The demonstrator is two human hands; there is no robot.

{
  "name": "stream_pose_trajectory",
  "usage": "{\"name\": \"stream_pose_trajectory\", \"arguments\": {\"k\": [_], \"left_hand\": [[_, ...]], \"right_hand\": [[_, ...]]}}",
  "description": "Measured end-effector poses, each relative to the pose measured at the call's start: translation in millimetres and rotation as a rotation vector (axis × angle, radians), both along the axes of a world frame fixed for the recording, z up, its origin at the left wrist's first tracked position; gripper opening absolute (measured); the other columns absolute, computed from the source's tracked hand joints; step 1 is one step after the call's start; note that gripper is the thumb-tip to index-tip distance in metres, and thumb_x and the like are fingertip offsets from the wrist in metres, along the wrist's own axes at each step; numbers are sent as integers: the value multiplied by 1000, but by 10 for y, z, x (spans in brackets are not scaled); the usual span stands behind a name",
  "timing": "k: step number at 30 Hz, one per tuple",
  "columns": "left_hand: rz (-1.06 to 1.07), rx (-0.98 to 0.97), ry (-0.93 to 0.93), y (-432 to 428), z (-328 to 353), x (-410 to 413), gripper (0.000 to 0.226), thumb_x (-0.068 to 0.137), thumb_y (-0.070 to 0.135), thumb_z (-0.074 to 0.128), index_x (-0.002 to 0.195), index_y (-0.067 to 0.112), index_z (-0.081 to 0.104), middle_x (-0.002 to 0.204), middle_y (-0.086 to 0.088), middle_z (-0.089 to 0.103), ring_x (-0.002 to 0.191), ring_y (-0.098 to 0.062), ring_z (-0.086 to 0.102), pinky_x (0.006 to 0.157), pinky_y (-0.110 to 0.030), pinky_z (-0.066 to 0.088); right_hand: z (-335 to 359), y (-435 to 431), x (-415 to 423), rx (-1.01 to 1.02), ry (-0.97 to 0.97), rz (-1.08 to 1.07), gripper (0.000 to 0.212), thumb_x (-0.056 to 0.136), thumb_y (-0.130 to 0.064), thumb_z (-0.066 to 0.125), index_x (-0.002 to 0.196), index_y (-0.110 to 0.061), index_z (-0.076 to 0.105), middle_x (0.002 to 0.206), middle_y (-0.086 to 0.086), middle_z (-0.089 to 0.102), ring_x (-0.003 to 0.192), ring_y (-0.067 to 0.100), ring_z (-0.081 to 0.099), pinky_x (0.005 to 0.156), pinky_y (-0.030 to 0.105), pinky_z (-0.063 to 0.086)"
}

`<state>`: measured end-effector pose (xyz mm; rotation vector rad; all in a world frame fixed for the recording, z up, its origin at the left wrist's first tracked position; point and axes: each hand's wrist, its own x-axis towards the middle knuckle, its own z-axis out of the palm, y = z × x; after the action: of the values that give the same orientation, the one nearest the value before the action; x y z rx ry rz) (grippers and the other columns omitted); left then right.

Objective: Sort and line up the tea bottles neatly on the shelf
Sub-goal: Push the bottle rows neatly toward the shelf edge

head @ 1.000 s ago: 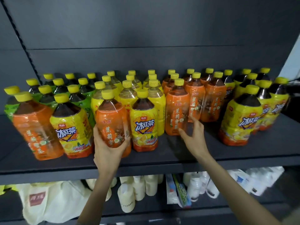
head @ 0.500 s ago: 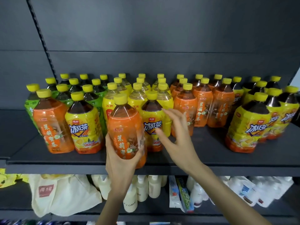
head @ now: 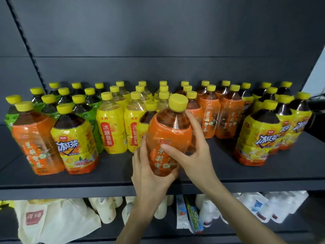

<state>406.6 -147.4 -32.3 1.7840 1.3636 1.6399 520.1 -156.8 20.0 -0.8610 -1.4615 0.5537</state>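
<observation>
Plainly, the orange-labelled bottle (head: 168, 136) is in both hands at the front of the shelf (head: 263, 173), in front of the yellow pear-tea bottles (head: 110, 129) and just left of the orange row (head: 211, 118). The left grip (head: 149, 175) is cupped round its base from below and the side. The right grip (head: 195, 155) is wrapped round its right flank, with the thumb laid across the label and the fingers curled behind the shoulder. The bottle leans slightly toward the camera. The left palm hides its base, so I cannot tell whether it clears the shelf board.

It is filled nearly to the neck with dark tea, so it likely has real weight for its size. The walls look like thin clear plastic that would give under a hard squeeze. The label is glossy shrink film, probably slick in a dry palm. The safest hold seems to be the present one, with one hand taking the load under the base and the other steadying the broad body just below the shoulder. The yellow cap (head: 178, 102) is a poor handle for a full bottle. Being round, the bottle may turn in the hand, so the label should be faced forward before it is set down beside its orange fellows.
</observation>
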Motion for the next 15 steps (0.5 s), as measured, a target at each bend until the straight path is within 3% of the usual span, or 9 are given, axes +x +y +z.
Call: {"name": "stream_pose_trajectory", "arguments": {"k": [3, 6, 8, 11, 15], "left_hand": [[-61, -26, 87, 17, -7, 161, 105, 51, 69, 62, 134, 62, -3, 133, 19, 30, 124, -10, 38, 91, -36, 43], [-178, -5, 147, 102, -11, 195, 101, 55, 81, 57, 136, 61, 0, 137, 20, 30, 124, -1, 35, 95, -31, 40], [-164, 28, 121, 193, 14, 154, 88, 61, 87, 47, 135, 64, 4, 143, 14, 31, 130, -5, 34, 99, -33, 38], [2, 151, 89, 365, 40, 78, 81, 75, 73, 48, 143, 41, 17, 145, 0, 27, 134, -13, 27, 96, -33, 34], [171, 192, 187, 623, -16, 45, 89, 79, 59, 55, 148, 18, 16, 147, -16, 21, 135, -29, 22, 106, -39, 26]], "right_hand": [[-43, 4, 187, -13, 33, -83, 80, 68, -39, 79, 135, -50, 37, 136, -18, 43, 124, 3, 47, 94, 29, 51], [-76, 9, 392, -36, 93, -129, 77, 70, -30, 81, 132, -48, 39, 131, -28, 45, 120, -4, 48, 88, 20, 51], [-86, 13, 545, -46, 104, -167, 77, 68, -26, 78, 131, -45, 39, 133, -25, 44, 120, -4, 48, 87, 20, 51], [-77, 68, 796, -50, 70, -245, 79, 68, -27, 79, 135, -41, 40, 139, -17, 43, 124, 2, 48, 92, 29, 53], [-74, 234, 1125, -90, 22, -354, 85, 64, -42, 79, 138, -42, 38, 139, -9, 42, 124, 10, 48, 93, 43, 52]]}}
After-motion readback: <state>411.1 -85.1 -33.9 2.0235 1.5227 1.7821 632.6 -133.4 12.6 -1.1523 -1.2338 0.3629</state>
